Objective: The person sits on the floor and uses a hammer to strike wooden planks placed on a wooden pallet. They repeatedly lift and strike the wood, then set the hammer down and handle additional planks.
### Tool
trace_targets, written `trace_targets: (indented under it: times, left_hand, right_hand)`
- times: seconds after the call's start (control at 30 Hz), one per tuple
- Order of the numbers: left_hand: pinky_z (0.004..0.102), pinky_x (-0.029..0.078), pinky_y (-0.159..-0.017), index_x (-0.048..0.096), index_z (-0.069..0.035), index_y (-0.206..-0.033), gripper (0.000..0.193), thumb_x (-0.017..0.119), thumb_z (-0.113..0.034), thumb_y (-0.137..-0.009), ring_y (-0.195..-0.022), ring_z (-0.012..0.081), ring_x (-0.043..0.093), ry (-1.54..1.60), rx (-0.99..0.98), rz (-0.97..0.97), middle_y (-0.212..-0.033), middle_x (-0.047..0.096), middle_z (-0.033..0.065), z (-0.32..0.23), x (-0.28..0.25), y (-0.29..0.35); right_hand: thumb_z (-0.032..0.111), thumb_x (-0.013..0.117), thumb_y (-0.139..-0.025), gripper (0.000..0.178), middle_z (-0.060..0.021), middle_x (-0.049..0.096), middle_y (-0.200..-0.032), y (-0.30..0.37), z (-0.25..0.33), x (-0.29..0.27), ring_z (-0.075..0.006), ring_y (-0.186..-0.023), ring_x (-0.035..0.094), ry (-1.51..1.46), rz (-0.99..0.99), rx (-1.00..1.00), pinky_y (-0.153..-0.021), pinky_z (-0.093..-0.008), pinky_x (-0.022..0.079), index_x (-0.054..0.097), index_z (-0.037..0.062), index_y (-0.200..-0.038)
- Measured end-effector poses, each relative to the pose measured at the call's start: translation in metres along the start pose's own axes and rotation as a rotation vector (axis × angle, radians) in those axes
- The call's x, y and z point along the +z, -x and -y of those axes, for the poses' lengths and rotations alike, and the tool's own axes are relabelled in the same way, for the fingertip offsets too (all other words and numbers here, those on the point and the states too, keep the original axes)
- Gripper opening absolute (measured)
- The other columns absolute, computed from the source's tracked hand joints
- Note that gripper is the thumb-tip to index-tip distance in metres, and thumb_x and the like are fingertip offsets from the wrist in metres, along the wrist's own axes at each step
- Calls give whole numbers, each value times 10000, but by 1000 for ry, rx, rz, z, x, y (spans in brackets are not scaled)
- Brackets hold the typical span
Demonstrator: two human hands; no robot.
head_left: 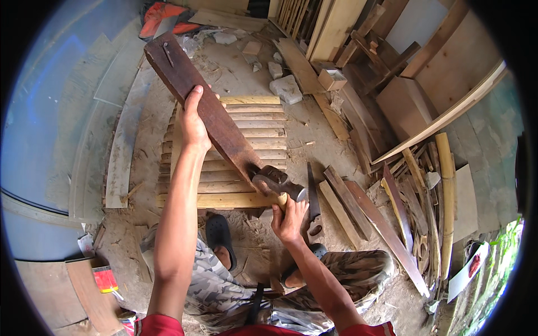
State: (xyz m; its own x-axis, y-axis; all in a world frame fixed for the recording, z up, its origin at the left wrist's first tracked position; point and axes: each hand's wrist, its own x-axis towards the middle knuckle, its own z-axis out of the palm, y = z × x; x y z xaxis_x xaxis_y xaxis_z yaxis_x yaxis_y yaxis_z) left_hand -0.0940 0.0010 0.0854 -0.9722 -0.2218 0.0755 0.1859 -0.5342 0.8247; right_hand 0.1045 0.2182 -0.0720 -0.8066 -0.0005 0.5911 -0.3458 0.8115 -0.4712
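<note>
A long dark brown wooden board slants across the middle, its far end up to the left, with a nail showing near that end. My left hand is closed round the board's left edge, thumb on its upper face. At the board's near end, a claw hammer has its claw side against or close to the wood; exact contact cannot be made out. My right hand is closed on the hammer just below its head, and most of the handle is hidden. Under the board lies a slatted wooden panel.
A handsaw lies right of the panel, beside loose planks and a scrap-wood pile. Stone blocks lie beyond. Glass sheets lean at the left. My shoes are close to the panel's near edge.
</note>
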Motion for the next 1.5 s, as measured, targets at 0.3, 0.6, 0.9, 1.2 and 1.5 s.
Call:
trace_targets:
  times: [0.3,0.6,0.9,1.2,1.5]
  left_hand:
    - [375,532,-698,585,-45,-1188,536,682,-480,-889,-740,221,625,52,-57,-23,-913,600,85,12,-9,-17]
    - [375,529,-689,601,-61,-1128,495,683,-483,-881,-723,218,620,115,-154,-3,-897,612,79,15,-12,-25]
    - [385,494,-868,617,-25,-1153,547,768,-438,-827,-948,213,604,30,-46,-266,-1055,630,86,15,-11,-11]
    - [364,462,-928,588,14,-1221,599,775,-427,-861,-1035,189,566,-121,292,-240,-1141,593,103,-17,49,57]
    - [271,453,-803,638,-14,-1018,307,731,-301,-959,-854,95,557,-330,539,-9,-927,637,2,-3,85,63]
  right_hand:
    - [140,640,-928,386,-206,533,-1163,7,-4,24,-396,-1101,492,-17,-97,-30,-1020,-590,279,490,-3,-1253]
    - [151,686,-860,419,-169,576,-1136,4,3,31,-365,-1050,505,23,-191,-62,-968,-546,321,543,19,-1231]
    - [227,578,-1015,576,-203,631,-972,-41,0,-28,-369,-863,601,-178,-15,135,-841,-467,461,360,-14,-1490]
    - [204,671,-978,582,-22,548,-720,-78,29,-110,-106,-478,523,-885,61,764,-397,-273,440,364,-20,-1419]
    - [263,507,-1070,467,-22,534,-778,-105,34,-154,-80,-513,499,-640,297,589,-442,-246,400,420,-6,-1442]
